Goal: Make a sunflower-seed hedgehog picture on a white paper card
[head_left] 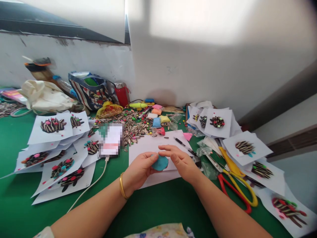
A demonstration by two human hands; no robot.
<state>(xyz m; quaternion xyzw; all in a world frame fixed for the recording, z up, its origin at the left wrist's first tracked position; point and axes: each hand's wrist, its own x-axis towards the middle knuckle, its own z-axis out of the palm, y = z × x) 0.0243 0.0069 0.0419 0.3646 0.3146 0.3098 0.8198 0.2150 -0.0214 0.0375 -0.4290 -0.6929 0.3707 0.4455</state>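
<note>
My left hand (142, 168) grips a flattened round of blue modelling clay (160, 163) between thumb and fingers. Close on its right, my right hand (180, 162) has its fingers stretched out, the fingertips near the clay's upper edge. Whether they touch it I cannot tell. Both hands are above a white sheet of paper (138, 148) on the green table. Beyond the hands, a black pen (182, 143) lies on the paper. Several soft clay packets, among them a blue one (156, 122) and a yellow one (164, 119), sit behind the sheet.
Sunflower seeds (133, 129) are heaped behind the paper. Paper sheets with seed-and-clay hedgehog shapes (53, 125) are stacked left and right. Red-and-yellow scissors (235, 185) and a yellow cutter (229, 160) lie right. A blurred phone with a white cable (102, 170) is left; a striped bag (90, 92) stands behind.
</note>
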